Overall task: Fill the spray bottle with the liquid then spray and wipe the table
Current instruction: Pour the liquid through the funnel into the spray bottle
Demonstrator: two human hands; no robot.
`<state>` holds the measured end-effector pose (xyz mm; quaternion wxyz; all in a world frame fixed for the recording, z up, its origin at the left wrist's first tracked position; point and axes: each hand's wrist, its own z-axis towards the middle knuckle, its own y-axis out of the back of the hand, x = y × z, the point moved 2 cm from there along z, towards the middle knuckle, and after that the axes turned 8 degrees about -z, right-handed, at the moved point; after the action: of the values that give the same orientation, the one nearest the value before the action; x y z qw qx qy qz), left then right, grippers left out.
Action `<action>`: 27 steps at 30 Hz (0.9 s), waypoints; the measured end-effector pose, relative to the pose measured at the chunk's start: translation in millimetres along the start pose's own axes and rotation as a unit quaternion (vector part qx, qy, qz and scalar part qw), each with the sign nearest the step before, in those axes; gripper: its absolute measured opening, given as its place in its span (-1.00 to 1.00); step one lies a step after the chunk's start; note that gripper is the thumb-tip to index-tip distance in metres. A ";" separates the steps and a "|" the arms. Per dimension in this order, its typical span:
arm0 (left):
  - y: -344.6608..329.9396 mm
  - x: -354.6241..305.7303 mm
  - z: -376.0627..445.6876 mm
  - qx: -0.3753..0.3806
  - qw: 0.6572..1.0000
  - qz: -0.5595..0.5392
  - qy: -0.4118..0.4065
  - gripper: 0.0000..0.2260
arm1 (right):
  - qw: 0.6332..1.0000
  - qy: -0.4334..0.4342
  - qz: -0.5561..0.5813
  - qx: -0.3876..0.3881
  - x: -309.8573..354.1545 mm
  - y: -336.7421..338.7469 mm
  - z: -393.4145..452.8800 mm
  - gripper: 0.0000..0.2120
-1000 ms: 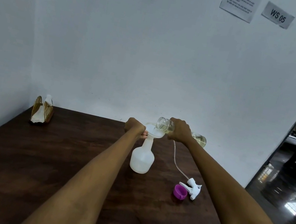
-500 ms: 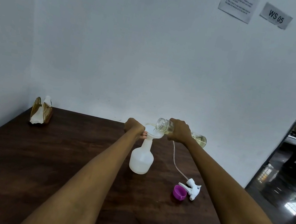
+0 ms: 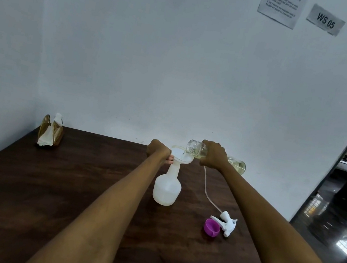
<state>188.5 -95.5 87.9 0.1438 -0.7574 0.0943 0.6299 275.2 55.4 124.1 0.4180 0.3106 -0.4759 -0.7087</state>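
the left hand (image 3: 157, 149) is curled around the neck of the translucent white plastic spray bottle (image 3: 167, 187), just under the white funnel (image 3: 182, 156) seated in its mouth. the right hand (image 3: 213, 155) wraps the clear glass bottle (image 3: 196, 150), tipped nearly level with its mouth over the funnel; pale yellow liquid pools in its base. nearer the person than the right hand, the white trigger sprayer head (image 3: 226, 222) and purple cap (image 3: 211, 228) lie on the dark wooden table (image 3: 45, 190).
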 end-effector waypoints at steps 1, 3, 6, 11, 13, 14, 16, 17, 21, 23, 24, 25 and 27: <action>-0.5 0.4 -0.1 0.000 1.000 -0.001 0.000 -0.72 | 1.000 0.000 0.001 0.001 -0.1 0.1 -0.4 -0.63; -0.5 1.0 -0.9 -0.002 1.000 -0.002 0.000 -0.73 | 1.000 -0.001 0.001 0.004 0.4 -0.3 -1.5 -0.65; -0.7 1.2 -1.3 -0.001 1.000 -0.008 0.000 -0.73 | 1.000 -0.004 -0.002 0.016 0.7 -2.4 -2.5 -0.64; -1.5 0.9 -1.9 0.001 1.000 -0.014 0.002 -0.73 | 1.000 -0.005 -0.001 0.017 0.2 -4.7 -3.9 -0.58; -1.4 0.8 -2.0 0.005 1.000 -0.015 0.004 -0.72 | 1.000 -0.007 0.000 0.017 -0.3 -4.8 -4.2 -0.58; -1.3 0.4 -2.6 0.007 1.000 -0.013 0.005 -0.72 | 1.000 -0.009 0.002 0.017 -0.3 -4.5 -4.3 -0.58; -0.8 -0.1 -3.6 0.007 1.000 -0.008 0.007 -0.72 | 1.000 -0.009 0.003 0.017 0.1 -3.4 -4.5 -0.58; -0.6 -0.2 -3.8 0.006 1.000 -0.006 0.007 -0.72 | 1.000 -0.009 0.004 0.017 0.4 -2.9 -4.5 -0.58; -1.3 -0.5 -5.0 0.008 1.000 -0.006 0.012 -0.71 | 1.000 -0.013 0.006 0.019 0.4 -1.9 -4.6 -0.58; -1.8 -0.5 -4.6 0.003 1.000 -0.007 0.009 -0.72 | 1.000 -0.012 0.001 0.022 0.6 -2.2 -4.4 -0.58; -1.9 -0.5 -4.6 0.003 1.000 -0.009 0.007 -0.71 | 1.000 -0.012 -0.003 0.024 0.8 -2.1 -4.3 -0.57; -2.2 0.0 -4.0 0.003 1.000 -0.013 0.006 -0.71 | 1.000 -0.012 -0.005 0.026 0.9 -1.8 -4.3 -0.56; -2.3 0.9 -4.3 0.004 1.000 -0.017 0.006 -0.72 | 1.000 -0.014 -0.006 0.028 0.8 -1.4 -4.4 -0.55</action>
<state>193.4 -94.8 87.9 0.1570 -0.7623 0.0850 0.6222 278.1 53.2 121.3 0.3981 0.3153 -0.4990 -0.7022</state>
